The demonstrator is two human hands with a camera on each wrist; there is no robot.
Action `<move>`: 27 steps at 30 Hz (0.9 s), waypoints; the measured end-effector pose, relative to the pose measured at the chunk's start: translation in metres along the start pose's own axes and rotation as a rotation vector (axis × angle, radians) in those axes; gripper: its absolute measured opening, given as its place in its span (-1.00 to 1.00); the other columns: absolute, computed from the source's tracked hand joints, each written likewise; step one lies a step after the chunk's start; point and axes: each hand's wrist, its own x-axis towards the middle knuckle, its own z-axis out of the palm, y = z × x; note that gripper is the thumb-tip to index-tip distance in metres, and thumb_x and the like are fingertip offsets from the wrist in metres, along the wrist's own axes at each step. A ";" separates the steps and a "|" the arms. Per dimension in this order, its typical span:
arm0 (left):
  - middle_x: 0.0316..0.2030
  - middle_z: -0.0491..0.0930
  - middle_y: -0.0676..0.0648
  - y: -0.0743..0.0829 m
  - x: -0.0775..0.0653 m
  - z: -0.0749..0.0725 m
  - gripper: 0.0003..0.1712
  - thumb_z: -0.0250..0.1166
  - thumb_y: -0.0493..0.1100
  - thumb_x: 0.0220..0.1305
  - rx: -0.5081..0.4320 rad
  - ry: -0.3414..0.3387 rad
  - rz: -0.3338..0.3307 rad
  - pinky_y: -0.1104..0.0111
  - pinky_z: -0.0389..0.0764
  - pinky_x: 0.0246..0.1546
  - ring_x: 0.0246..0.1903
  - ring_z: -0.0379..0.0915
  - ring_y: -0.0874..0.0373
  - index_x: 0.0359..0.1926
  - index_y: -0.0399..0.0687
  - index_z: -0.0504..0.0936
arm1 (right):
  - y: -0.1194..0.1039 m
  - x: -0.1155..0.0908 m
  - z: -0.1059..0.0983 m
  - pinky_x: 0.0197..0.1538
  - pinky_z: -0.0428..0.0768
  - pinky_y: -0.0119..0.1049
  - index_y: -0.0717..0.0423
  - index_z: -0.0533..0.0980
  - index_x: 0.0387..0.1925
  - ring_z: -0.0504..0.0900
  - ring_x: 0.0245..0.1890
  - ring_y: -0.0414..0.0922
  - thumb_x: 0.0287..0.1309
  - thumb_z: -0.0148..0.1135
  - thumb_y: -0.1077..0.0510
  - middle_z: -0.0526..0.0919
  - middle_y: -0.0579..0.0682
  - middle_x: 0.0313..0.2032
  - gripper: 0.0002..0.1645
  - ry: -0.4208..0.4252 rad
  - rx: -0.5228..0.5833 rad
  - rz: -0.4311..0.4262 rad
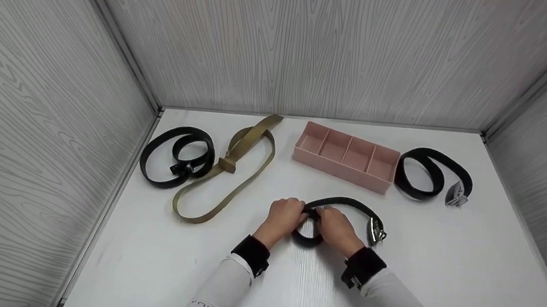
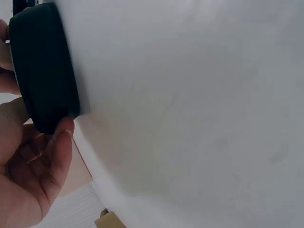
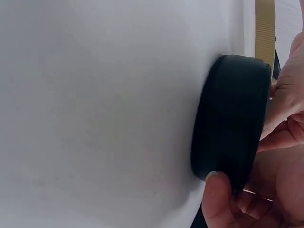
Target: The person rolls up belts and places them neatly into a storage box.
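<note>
A black belt [image 1: 306, 242] stands on its edge near the middle of the table, its near part wound into a small loop. My left hand [image 1: 286, 218] grips the loop's left side. On the loop's right side, my right hand [image 1: 338, 228] holds the strap with fingers curled over it. From there the loose length arcs back and right to a silver buckle [image 1: 374, 231]. The left wrist view shows the rounded outer face of the coil [image 2: 45, 71] with a thumb at its edge. In the right wrist view a thumb [image 3: 217, 192] presses the band [image 3: 232, 114].
Behind the hands sits a pink tray [image 1: 340, 170] with several compartments. A black belt [image 1: 416, 194] with a silver buckle lies right of it. Toward the left are a tan webbing belt [image 1: 250, 144] and another coiled black belt [image 1: 148, 161]. Grey wood-grain panels [image 1: 281, 51] enclose the table.
</note>
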 end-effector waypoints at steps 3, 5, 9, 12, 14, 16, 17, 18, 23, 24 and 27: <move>-0.49 0.63 -0.04 0.000 0.000 0.001 -0.74 0.35 0.03 0.23 0.047 0.020 -0.009 0.19 0.54 -0.56 -0.48 0.61 0.00 -0.41 -0.06 0.69 | -0.001 -0.002 -0.002 -0.26 0.58 -0.04 0.23 0.56 -0.40 0.60 -0.38 0.05 0.22 0.21 0.31 0.56 0.08 -0.43 -0.92 0.000 0.046 0.043; -0.49 0.65 -0.05 0.001 0.000 0.002 -0.74 0.35 0.04 0.23 0.070 0.026 -0.017 0.18 0.54 -0.57 -0.48 0.61 0.00 -0.41 -0.05 0.70 | -0.002 -0.004 -0.005 -0.31 0.57 -0.06 0.22 0.52 -0.50 0.56 -0.45 0.01 0.18 0.23 0.31 0.54 0.07 -0.49 -0.85 -0.008 0.070 0.101; -0.49 0.66 -0.06 0.002 -0.001 0.002 -0.73 0.34 0.03 0.23 0.082 0.004 -0.040 0.18 0.55 -0.57 -0.48 0.62 0.00 -0.42 -0.06 0.70 | -0.007 -0.008 -0.009 -0.41 0.55 -0.07 0.22 0.48 -0.59 0.50 -0.56 -0.03 0.08 0.22 0.36 0.53 0.09 -0.58 -0.82 -0.034 0.052 0.174; -0.49 0.66 -0.07 0.004 -0.001 0.001 -0.75 0.34 0.00 0.19 0.056 -0.015 -0.049 0.18 0.56 -0.56 -0.47 0.62 0.01 -0.44 -0.09 0.70 | -0.011 -0.010 -0.009 -0.45 0.55 -0.05 0.29 0.51 -0.56 0.53 -0.57 -0.01 0.00 0.17 0.43 0.54 0.15 -0.58 -0.90 -0.043 -0.021 0.143; -0.48 0.65 -0.07 0.005 -0.001 0.000 -0.79 0.35 -0.05 0.17 0.029 -0.019 -0.046 0.19 0.56 -0.55 -0.46 0.62 0.01 -0.43 -0.11 0.68 | -0.012 -0.009 -0.008 -0.44 0.57 -0.04 0.32 0.52 -0.53 0.56 -0.54 0.02 -0.03 0.15 0.46 0.55 0.17 -0.57 -0.92 -0.042 -0.049 0.124; -0.46 0.65 -0.07 0.005 0.000 0.000 -0.81 0.35 -0.08 0.16 0.005 -0.017 -0.034 0.19 0.57 -0.52 -0.44 0.62 0.01 -0.41 -0.12 0.66 | -0.011 -0.007 -0.007 -0.42 0.57 -0.03 0.34 0.52 -0.49 0.58 -0.51 0.05 -0.03 0.13 0.48 0.55 0.18 -0.54 -0.92 -0.035 -0.059 0.105; -0.45 0.65 -0.08 0.005 0.000 0.000 -0.82 0.36 -0.08 0.17 0.000 -0.013 -0.027 0.20 0.58 -0.50 -0.43 0.62 0.01 -0.39 -0.12 0.65 | -0.011 -0.006 -0.006 -0.40 0.58 -0.03 0.33 0.53 -0.47 0.58 -0.49 0.06 -0.02 0.13 0.48 0.55 0.18 -0.52 -0.92 -0.032 -0.056 0.100; -0.44 0.65 -0.08 0.004 0.000 0.000 -0.81 0.36 -0.08 0.18 -0.001 -0.007 -0.021 0.20 0.58 -0.49 -0.42 0.63 0.01 -0.38 -0.12 0.64 | -0.010 -0.005 -0.006 -0.39 0.58 -0.03 0.33 0.53 -0.45 0.59 -0.48 0.06 -0.01 0.13 0.49 0.55 0.17 -0.51 -0.91 -0.031 -0.047 0.093; -0.44 0.66 -0.09 0.002 0.000 0.001 -0.79 0.37 -0.06 0.21 0.024 0.029 -0.008 0.19 0.58 -0.47 -0.43 0.63 -0.01 -0.35 -0.11 0.65 | -0.005 -0.004 -0.006 -0.33 0.56 -0.04 0.28 0.52 -0.47 0.57 -0.45 0.04 0.12 0.17 0.43 0.54 0.12 -0.51 -0.90 -0.016 0.010 0.061; -0.44 0.66 -0.09 0.002 0.000 0.001 -0.79 0.37 -0.06 0.21 0.027 0.032 -0.009 0.19 0.58 -0.48 -0.43 0.63 -0.02 -0.36 -0.11 0.65 | -0.005 -0.004 -0.006 -0.34 0.55 -0.04 0.26 0.50 -0.51 0.56 -0.47 0.03 0.13 0.18 0.41 0.53 0.10 -0.54 -0.87 -0.010 0.026 0.065; -0.44 0.66 -0.11 0.003 0.000 0.001 -0.80 0.36 -0.07 0.19 0.026 0.023 -0.019 0.17 0.58 -0.47 -0.44 0.63 -0.04 -0.35 -0.12 0.64 | -0.004 -0.005 -0.008 -0.38 0.54 -0.04 0.23 0.47 -0.62 0.52 -0.54 0.01 0.11 0.21 0.39 0.51 0.09 -0.60 -0.78 -0.005 0.058 0.095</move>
